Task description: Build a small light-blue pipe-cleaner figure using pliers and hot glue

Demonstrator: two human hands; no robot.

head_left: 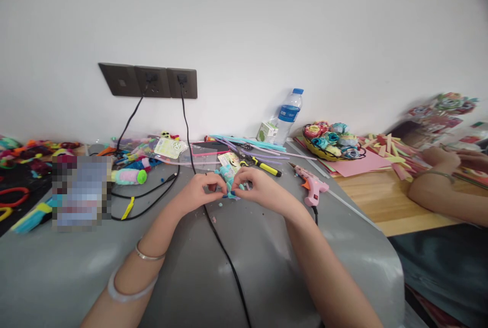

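Note:
My left hand (201, 189) and my right hand (256, 185) meet over the middle of the grey table (198, 267). Both pinch a small light-blue fuzzy craft piece (230, 181) between their fingertips, just above the table top. A black cable (223, 246) runs under my hands toward me. A pink glue gun (310, 184) lies on the table to the right of my right hand. My left wrist wears two bangles.
Pipe cleaners, packets, a yellow-handled tool (263, 166) and a plush toy (128, 176) clutter the far edge. A water bottle (288, 114) and a basket of paper flowers (333, 141) stand at the back right. Another person's arms (438, 185) rest on the wooden table at the right.

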